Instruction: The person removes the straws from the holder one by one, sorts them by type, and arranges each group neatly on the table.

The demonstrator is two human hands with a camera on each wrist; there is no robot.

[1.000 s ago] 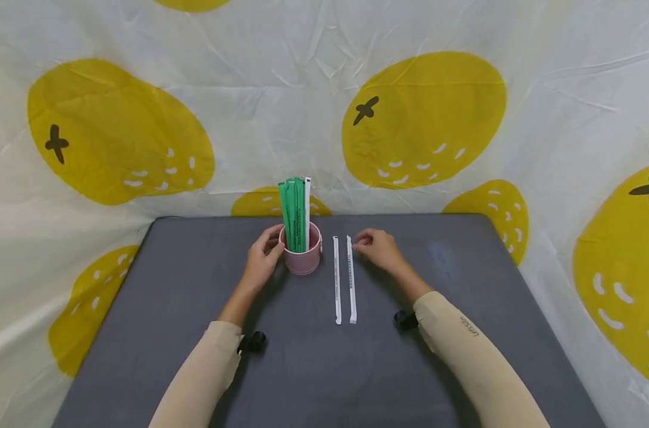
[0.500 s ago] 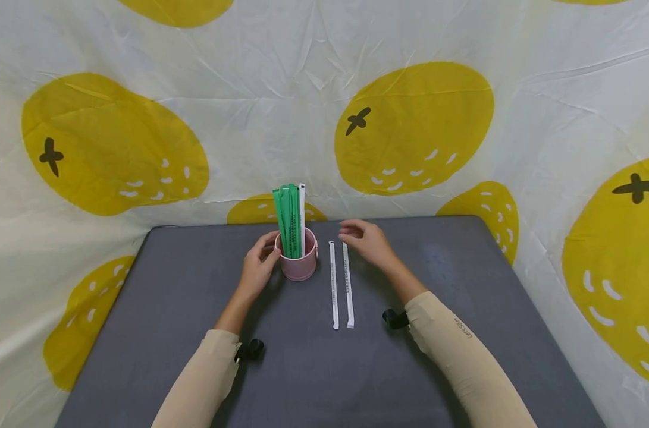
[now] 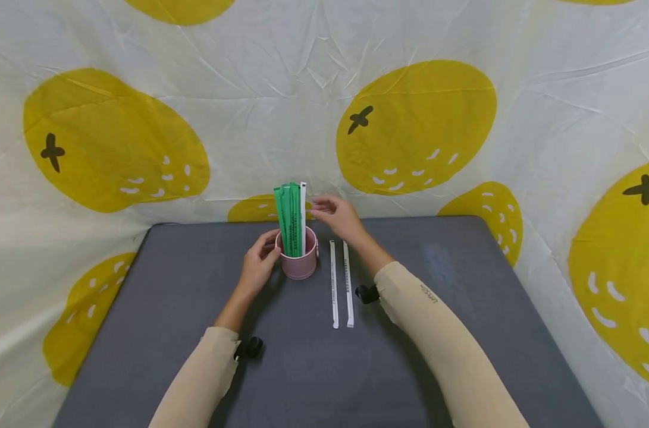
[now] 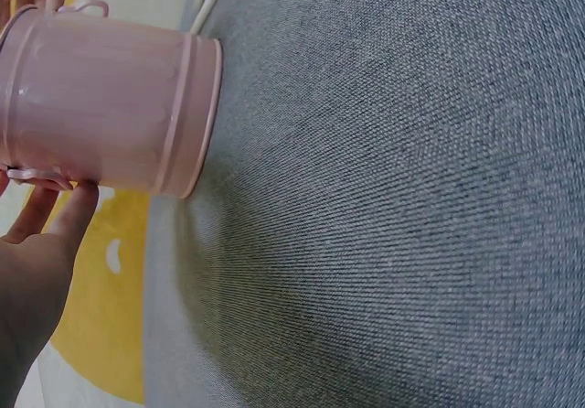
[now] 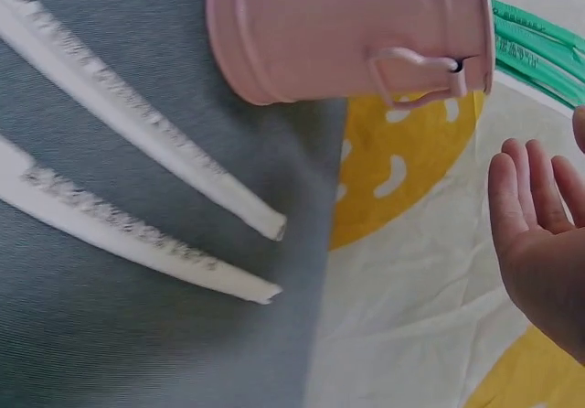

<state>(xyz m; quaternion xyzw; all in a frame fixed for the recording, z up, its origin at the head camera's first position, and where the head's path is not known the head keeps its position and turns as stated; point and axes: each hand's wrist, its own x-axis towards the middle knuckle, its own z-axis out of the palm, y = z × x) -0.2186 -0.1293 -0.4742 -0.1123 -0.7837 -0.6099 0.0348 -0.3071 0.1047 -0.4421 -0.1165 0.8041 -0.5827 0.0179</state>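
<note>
A small pink bucket (image 3: 298,268) stands upright on the table, holding several green paper-wrapped straws (image 3: 287,221) and one white wrapped straw (image 3: 303,221) at their right edge. My left hand (image 3: 257,265) holds the bucket's left side, thumb and fingers on its wall by a small side handle (image 4: 38,176). Just right of the straw tops, my right hand (image 3: 338,217) is raised with relaxed fingers and nothing in them. On the table to the right of the bucket, two white wrapped straws (image 3: 334,286) lie side by side, printed with dark lettering.
The dark grey table (image 3: 158,297) ends close behind the bucket at a white cloth (image 3: 270,137) with large yellow fruit prints. A black wrist camera (image 3: 367,293) on the right forearm hangs near the two lying straws.
My right hand has moved away from the right-hand lying straw, up and left toward the straw tops in the bucket. My left hand stays on the bucket. The head view has tilted slightly.
</note>
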